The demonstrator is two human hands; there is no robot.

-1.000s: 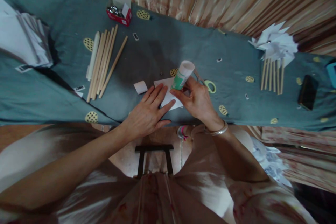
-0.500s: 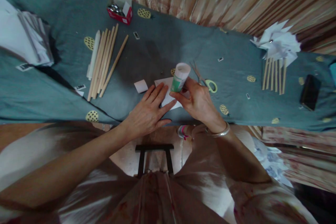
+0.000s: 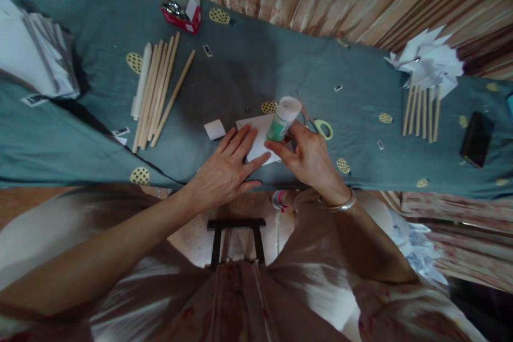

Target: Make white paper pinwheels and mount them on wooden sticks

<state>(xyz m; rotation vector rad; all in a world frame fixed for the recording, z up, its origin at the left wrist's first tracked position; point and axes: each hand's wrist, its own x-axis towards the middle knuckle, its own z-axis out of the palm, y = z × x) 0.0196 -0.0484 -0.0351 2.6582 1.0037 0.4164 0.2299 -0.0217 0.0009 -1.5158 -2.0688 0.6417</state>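
Note:
A small piece of white paper [image 3: 259, 131] lies near the front edge of the cloth-covered table. Across its left side my left hand [image 3: 226, 171] rests flat, fingers spread, pressing the sheet. My right hand [image 3: 310, 157] is closed around a green and white glue stick [image 3: 282, 120], held tilted with its lower end down at the paper; that end is hidden by the fingers. The white glue stick cap [image 3: 215, 130] lies left of the paper. Just beyond my right hand is a pair of scissors [image 3: 321, 128] with light green handles, partly covered by the hand.
Wooden sticks [image 3: 160, 93] lie to the left beside a white stick [image 3: 142, 83]. Behind them stands an open red box [image 3: 182, 18] of shiny metal pieces. A paper stack [image 3: 36, 53] is far left. Paper pinwheels [image 3: 430, 61] and a black phone [image 3: 476, 139] lie right.
My right hand has slid a little to the right across the paper with the glue stick, which tilts further right. My left hand has stayed in place on the sheet.

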